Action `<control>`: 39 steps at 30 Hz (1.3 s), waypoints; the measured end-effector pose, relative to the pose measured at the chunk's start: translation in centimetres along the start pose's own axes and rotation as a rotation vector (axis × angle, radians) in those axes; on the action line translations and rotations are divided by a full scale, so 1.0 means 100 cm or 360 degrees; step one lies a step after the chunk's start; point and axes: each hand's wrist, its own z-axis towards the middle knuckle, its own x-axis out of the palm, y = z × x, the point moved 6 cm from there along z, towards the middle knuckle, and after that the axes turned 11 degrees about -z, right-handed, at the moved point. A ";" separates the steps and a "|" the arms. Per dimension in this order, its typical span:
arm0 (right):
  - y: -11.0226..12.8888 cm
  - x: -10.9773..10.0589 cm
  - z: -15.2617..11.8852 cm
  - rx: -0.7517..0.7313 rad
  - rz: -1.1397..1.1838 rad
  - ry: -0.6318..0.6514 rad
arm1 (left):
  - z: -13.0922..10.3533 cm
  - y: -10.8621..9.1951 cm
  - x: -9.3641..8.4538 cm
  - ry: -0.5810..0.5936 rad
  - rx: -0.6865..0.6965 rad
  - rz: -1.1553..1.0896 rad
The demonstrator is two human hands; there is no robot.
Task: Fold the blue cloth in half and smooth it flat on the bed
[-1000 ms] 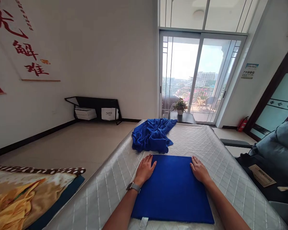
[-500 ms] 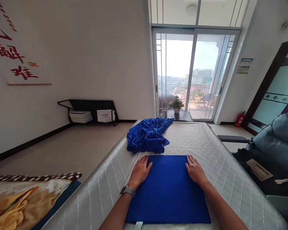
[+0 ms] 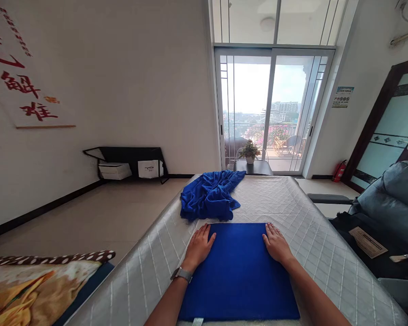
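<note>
A blue cloth (image 3: 240, 276) lies flat and smooth in a near-square on the quilted silvery mattress (image 3: 149, 267). A small white label (image 3: 197, 321) sticks out at its near left edge. My left hand (image 3: 199, 246), a watch on its wrist, rests flat on the cloth's far left corner. On the far right corner lies my right hand (image 3: 277, 243), fingers stretched out. Neither hand grips anything. Just beyond the flat cloth, a crumpled blue cloth (image 3: 211, 197) sits in a loose heap.
A patterned blanket (image 3: 47, 285) is at the lower left. To the right stands a dark padded chair (image 3: 391, 213) with a cardboard piece (image 3: 367, 242) on it. A potted plant (image 3: 250, 151) stands on a small dark chair (image 3: 253, 167) before the sliding glass door (image 3: 272, 108).
The view has tilted up slightly, so the scene sits a little lower. Both hands stay flat on the cloth's far corners, and the cloths look unchanged.
</note>
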 end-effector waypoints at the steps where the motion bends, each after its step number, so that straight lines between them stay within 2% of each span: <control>1: 0.000 0.000 -0.001 0.0004 -0.0002 0.0005 | 0.000 -0.001 -0.001 0.0001 0.0006 0.0007; 8: -0.001 -0.002 -0.004 0.0025 -0.0027 -0.0012 | -0.004 -0.011 -0.001 0.0044 0.0012 0.0037; 12: -0.002 -0.004 -0.007 0.0012 -0.0057 -0.0013 | -0.004 -0.014 0.000 0.0184 -0.0040 0.0097; 14: -0.003 -0.004 -0.008 0.0004 -0.0057 -0.0012 | -0.001 -0.016 -0.003 0.0277 -0.0079 0.0152; 16: -0.004 -0.004 -0.009 0.0007 -0.0044 -0.0010 | 0.004 -0.026 -0.010 0.0292 -0.0131 0.0247; 18: -0.005 -0.003 -0.008 0.0008 -0.0037 -0.0020 | 0.008 -0.050 -0.017 0.0179 -0.0140 0.0297; 20: -0.005 -0.002 -0.008 0.0001 -0.0049 -0.0042 | 0.010 -0.093 -0.017 0.0034 -0.0007 0.0211; 22: -0.006 0.000 -0.008 -0.0003 -0.0069 -0.0071 | 0.009 -0.148 -0.001 0.0047 0.0237 0.0038; 25: -0.007 0.003 -0.009 -0.0045 -0.0097 -0.0107 | 0.009 -0.220 0.034 0.0113 0.0443 -0.0067; 27: -0.006 0.006 -0.010 -0.0099 -0.0125 -0.0122 | 0.012 -0.252 0.055 0.0088 0.0564 -0.0167; 28: -0.006 0.007 -0.010 -0.0118 -0.0137 -0.0126 | 0.014 -0.260 0.064 0.0078 0.0576 -0.0206; 30: -0.007 0.009 -0.010 -0.0112 -0.0146 -0.0128 | 0.021 -0.263 0.078 0.0096 0.0582 -0.0240; 33: -0.008 0.010 -0.008 -0.0077 -0.0134 -0.0119 | 0.027 -0.250 0.092 0.0175 0.0579 -0.0181; 36: -0.006 0.008 -0.005 -0.0076 -0.0139 -0.0104 | 0.027 -0.230 0.095 0.0198 0.0501 -0.0126; 39: -0.005 0.006 -0.003 -0.0052 -0.0140 -0.0073 | 0.022 -0.207 0.087 0.0206 0.0357 -0.0114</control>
